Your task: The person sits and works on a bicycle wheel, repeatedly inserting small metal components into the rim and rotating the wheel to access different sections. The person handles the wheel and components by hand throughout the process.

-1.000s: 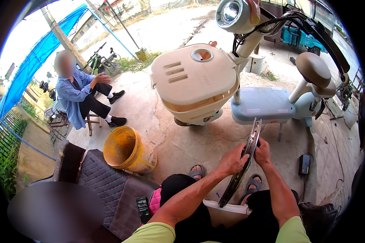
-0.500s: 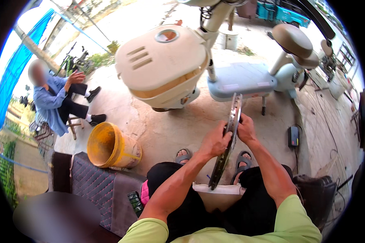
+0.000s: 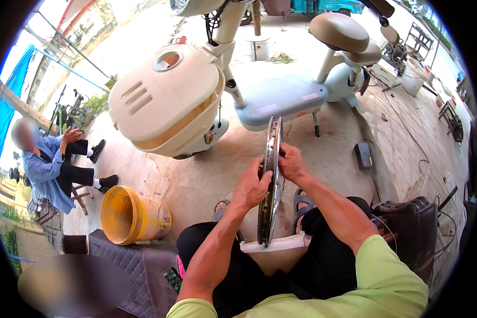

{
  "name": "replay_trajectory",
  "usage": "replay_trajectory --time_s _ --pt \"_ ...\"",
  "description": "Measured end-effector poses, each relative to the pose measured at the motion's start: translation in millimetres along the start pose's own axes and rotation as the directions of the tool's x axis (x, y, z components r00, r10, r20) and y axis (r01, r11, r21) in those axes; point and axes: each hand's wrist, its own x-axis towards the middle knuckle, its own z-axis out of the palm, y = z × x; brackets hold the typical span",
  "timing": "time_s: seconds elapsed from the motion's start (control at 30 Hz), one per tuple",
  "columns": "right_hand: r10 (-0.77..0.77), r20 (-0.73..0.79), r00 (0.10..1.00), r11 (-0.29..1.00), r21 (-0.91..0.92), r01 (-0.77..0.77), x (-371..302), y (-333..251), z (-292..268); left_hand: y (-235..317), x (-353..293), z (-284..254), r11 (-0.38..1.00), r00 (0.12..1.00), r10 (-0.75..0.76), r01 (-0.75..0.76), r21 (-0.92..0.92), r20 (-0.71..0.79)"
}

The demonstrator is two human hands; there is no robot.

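Observation:
A metal wheel rim (image 3: 265, 225), seen nearly edge-on, stands upright between my knees. Its lower end is at the pale edge of a cloth (image 3: 274, 259) across my lap. My left hand (image 3: 253, 185) is closed on the rim's left side, thumb lying along the edge. On the other side, slightly higher, my right hand (image 3: 292, 163) grips it too, with its fingertips partly hidden behind the metal.
Ahead stands a cream and light-blue electric scooter (image 3: 281, 103) with a large front box (image 3: 169, 100). A yellow bucket (image 3: 156, 220) lies tipped at left, near a seated person (image 3: 47, 161). A black charger-like box (image 3: 363, 155) sits right; a quilted seat (image 3: 116, 265) holds a phone (image 3: 172, 278).
My view has shifted, so the scooter and the rim appear farther left and the bucket lower. Both hands keep their grip, and the rim now looks more upright.

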Motion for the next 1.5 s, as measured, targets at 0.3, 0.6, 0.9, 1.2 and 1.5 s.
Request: replay_trajectory --time_s 0.3,0.6,0.9,1.2,1.5 --pt "-0.024 -0.03 0.999 0.999 -0.048 0.022 1.7 3.3 0.2 8.2 -0.3 -1.6 0.999 1.0 -0.016 0.017 0.047 -0.008" --pt "0.119 0.065 0.991 0.993 -0.004 -0.119 2.3 -2.4 -4.4 10.6 -1.3 -2.2 1.0 1.0 -0.002 0.002 -0.003 0.004" --pt "0.072 0.042 0.996 0.997 0.016 -0.073 1.0 -0.5 2.0 0.9 0.2 0.9 1.0 1.0 0.005 -0.005 -0.012 -0.01" --pt "0.006 0.03 1.0 1.0 0.027 -0.006 5.4 -4.2 -1.9 -15.7 5.5 1.9 0.997 0.998 0.063 -0.063 0.047 0.002" --pt "0.039 0.075 0.996 0.998 0.045 -0.043 4.0 7.5 0.8 -12.8 -6.0 -2.5 0.997 0.997 0.07 -0.069 0.036 -0.038"
